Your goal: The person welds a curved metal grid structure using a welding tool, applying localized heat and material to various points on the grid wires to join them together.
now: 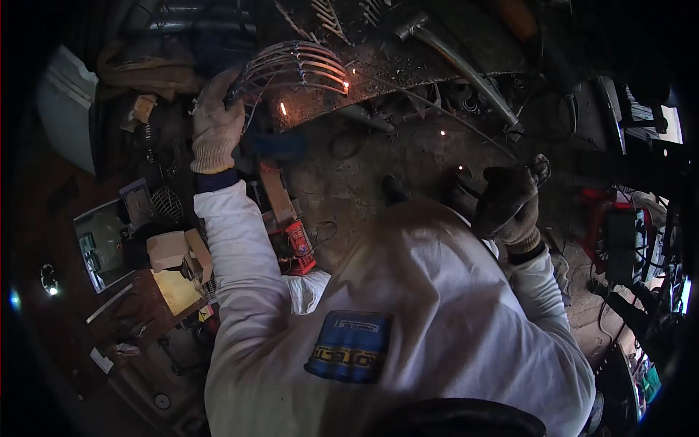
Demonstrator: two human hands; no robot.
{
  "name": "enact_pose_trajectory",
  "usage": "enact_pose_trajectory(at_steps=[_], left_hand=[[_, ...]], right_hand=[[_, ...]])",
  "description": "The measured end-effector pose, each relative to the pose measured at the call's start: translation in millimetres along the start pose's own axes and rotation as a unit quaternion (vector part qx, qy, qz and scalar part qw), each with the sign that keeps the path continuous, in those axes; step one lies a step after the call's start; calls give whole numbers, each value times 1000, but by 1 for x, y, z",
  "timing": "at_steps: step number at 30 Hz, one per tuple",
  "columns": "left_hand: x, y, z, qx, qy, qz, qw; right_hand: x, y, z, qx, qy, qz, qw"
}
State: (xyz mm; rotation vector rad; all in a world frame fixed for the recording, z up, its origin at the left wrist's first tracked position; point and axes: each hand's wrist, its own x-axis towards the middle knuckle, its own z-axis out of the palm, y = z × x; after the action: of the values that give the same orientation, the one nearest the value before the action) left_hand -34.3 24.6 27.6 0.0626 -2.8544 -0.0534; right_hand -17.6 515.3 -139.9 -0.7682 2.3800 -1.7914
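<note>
Curved metal grille (298, 64), far and left at the table's (386, 60) near edge, glowing orange at its right end! Head view: the gloved left hand (218, 120) grips its left side. Over right and nearer, the gloved right hand (510, 205) is closed around a tool (541, 169); a thin rod (437, 108) reaches from close by toward that glow. Sparks (282, 108) flying, hammer-like tool (466, 69) right of the grille!

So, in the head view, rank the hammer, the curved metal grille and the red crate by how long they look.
Longest to shortest:
1. Hammer
2. Curved metal grille
3. Red crate
</note>
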Motion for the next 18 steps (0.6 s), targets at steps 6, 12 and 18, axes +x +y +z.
enact_pose_trajectory(at_steps=[6,12,18], left_hand=[[-4,0,0,-2,13,11,1000],[-4,2,-1,-27,-18,-34,999],[-4,1,0,-32,-15,-22,999]], right_hand=[[17,-29,4,111,10,82,990],[22,-34,-7,148,-73,92,982],[22,-35,-2,128,-63,78,987]])
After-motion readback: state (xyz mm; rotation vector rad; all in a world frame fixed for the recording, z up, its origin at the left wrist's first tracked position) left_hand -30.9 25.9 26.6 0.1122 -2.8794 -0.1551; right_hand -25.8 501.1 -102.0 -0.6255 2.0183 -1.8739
